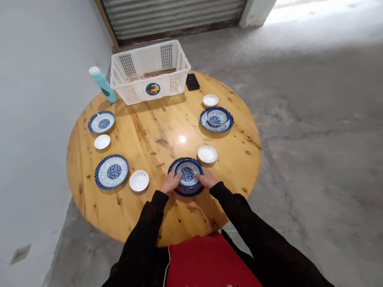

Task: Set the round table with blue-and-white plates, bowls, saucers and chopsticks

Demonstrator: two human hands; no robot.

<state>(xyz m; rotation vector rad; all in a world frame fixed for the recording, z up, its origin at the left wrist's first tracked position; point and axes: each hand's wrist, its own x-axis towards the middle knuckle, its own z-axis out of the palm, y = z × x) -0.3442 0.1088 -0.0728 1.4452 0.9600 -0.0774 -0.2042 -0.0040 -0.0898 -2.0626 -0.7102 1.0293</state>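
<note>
No writing is readable anywhere; the only label is a round colourful sticker [153, 88] on the front wall of the white basket [179, 59], too small to make out.

My left hand [170, 184] and right hand [206, 179] sit a little apart, each clasped on one side of a blue-patterned bowl [188, 174], the left at its 8 o'clock edge and the right at its 4 o'clock edge. The bowl rests on a matching plate [188, 192] at the 6 o'clock side of the round wooden table [155, 135], right in front of me. A small white dish [207, 154] lies just beside it at 1 o'clock.

The basket stands at the table's 12 o'clock and holds what look like brown sticks [160, 72] lying along its bottom. A teal bottle [103, 84] stands just left of it, a black phone [192, 81] just right.

At 2 o'clock a second bowl [218, 115] sits in its plate [206, 124], with a white dish [210, 100] near.
</note>
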